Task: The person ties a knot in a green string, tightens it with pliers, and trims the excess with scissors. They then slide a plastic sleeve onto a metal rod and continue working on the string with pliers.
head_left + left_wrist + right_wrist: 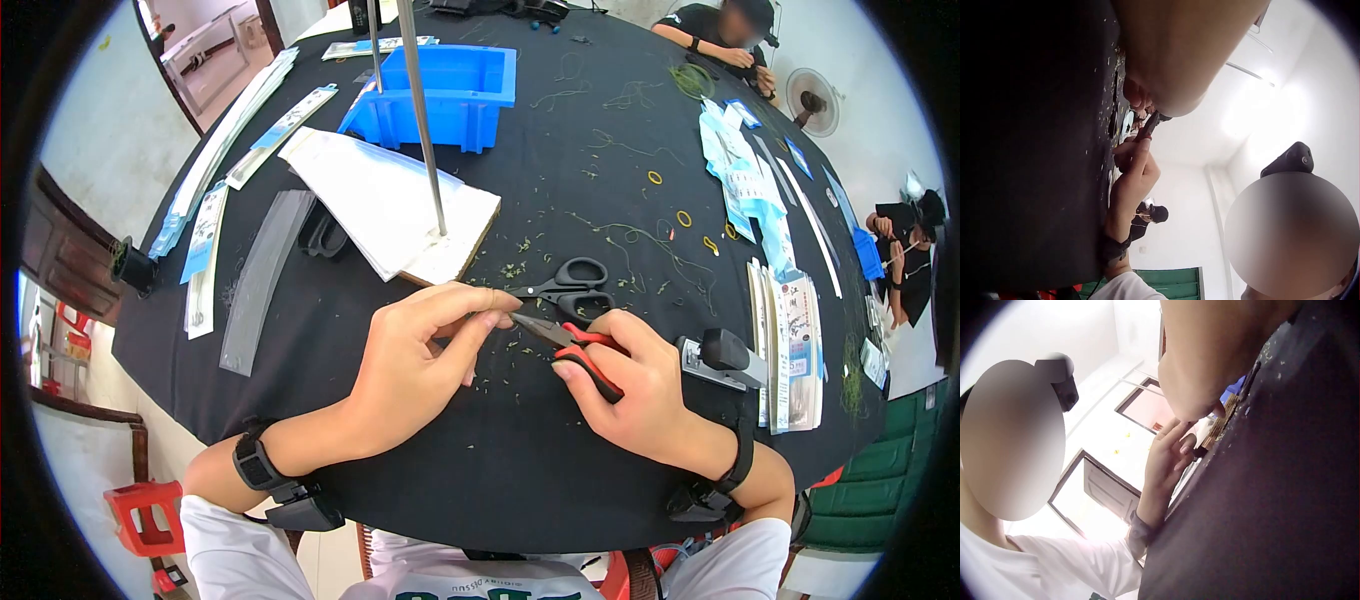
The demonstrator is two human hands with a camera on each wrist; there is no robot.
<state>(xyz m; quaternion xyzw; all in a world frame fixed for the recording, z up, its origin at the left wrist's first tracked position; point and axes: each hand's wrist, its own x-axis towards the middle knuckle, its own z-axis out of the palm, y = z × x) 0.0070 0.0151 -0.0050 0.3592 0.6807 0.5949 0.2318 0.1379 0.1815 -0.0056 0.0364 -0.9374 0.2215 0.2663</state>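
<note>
My right hand [635,385] grips a pair of pliers [590,365] with red and black handles, the jaws pointing left. At their tip, my left hand [415,345] pinches with thumb and forefinger. The small thing between those fingertips is hidden, and I cannot tell its kind. Black scissors [577,290] lie just beyond both hands, handles to the right. In the left wrist view the pliers [1149,127] reach up from the right hand [1132,178] toward the left fingers. The right wrist view has the left hand [1165,456] with its fingers bent.
A metal rod [422,120] rises from a board [470,235] beside white sheets [370,200]. Behind is a blue bin [490,100]. A stapler [720,360] and packets [800,350] stand right; clear strips [265,280] lie left. Green scraps [515,270] litter the black cloth. Other people sit across.
</note>
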